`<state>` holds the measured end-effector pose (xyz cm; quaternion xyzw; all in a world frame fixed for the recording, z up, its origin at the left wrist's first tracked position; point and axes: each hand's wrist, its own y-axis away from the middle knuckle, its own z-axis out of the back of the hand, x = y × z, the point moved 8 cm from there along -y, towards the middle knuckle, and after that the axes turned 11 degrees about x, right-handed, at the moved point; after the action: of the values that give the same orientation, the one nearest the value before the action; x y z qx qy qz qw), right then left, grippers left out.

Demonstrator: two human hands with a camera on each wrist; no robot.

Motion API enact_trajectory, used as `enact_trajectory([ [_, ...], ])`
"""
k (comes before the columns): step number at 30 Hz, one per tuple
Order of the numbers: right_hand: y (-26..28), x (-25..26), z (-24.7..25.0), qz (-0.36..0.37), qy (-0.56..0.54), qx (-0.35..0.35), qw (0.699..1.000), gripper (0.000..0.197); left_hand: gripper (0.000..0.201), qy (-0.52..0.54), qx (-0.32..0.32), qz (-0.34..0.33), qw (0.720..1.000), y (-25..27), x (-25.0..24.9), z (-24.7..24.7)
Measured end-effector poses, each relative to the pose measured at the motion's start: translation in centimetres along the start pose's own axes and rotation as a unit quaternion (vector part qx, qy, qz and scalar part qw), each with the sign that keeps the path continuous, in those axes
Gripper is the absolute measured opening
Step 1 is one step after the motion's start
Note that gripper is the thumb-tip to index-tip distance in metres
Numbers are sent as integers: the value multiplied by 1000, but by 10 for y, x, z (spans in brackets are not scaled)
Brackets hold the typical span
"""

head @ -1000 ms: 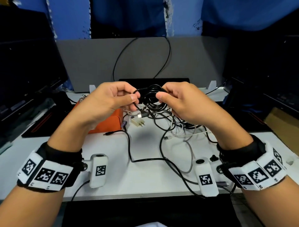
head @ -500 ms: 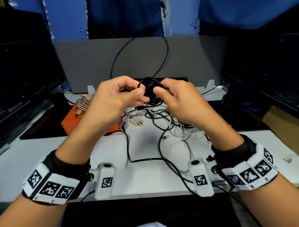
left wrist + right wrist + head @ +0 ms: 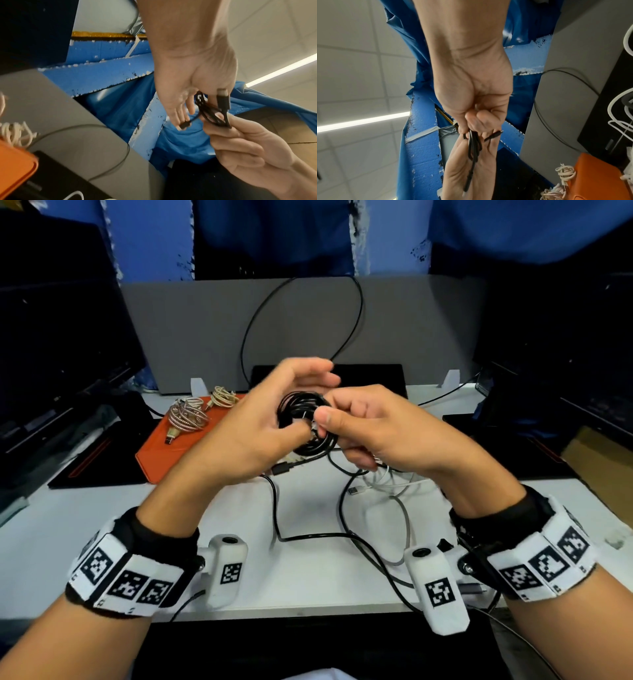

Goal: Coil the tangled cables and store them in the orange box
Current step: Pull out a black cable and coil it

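A black cable coil (image 3: 301, 419) hangs above the white table (image 3: 102, 508), between my two hands. My right hand (image 3: 327, 414) pinches its right side with thumb and curled fingers; the right wrist view shows the coil (image 3: 474, 147) under them. My left hand (image 3: 308, 405) has its fingers straight behind the coil and its thumb touching the front. A USB plug (image 3: 223, 98) of this cable dangles by the left thumb. The flat orange box (image 3: 154, 457) lies to the left with two coiled cables (image 3: 188, 417) on it. White (image 3: 387, 481), grey and black cables (image 3: 308, 537) lie tangled beneath.
A grey divider panel (image 3: 308, 330) stands behind the table, with a thin black wire looping across it. Dark monitors flank both sides. A black pad (image 3: 96, 453) lies left of the orange box, a cardboard box (image 3: 596, 460) at the right.
Both hands drew together around the black coil. The left hand went from pinching the cable's loose end to straight fingers behind the coil, and the loose end now hangs short below.
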<state>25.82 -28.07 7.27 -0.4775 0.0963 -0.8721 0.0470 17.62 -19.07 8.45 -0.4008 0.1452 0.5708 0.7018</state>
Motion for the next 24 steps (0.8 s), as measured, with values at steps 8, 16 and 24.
enact_trajectory([
  [8, 9, 9, 6, -32, 109, 4, 994, 33, 23, -80, 27, 45, 995, 2, 1, -6],
  [16, 13, 11, 19, -58, 134, -47, 988, 30, 22, -114, -14, 15, 993, 4, -6, 6],
  [24, 4, 4, 18, -18, 42, -99, 994, 26, 14, -103, -149, 25, 983, 8, -5, 23],
])
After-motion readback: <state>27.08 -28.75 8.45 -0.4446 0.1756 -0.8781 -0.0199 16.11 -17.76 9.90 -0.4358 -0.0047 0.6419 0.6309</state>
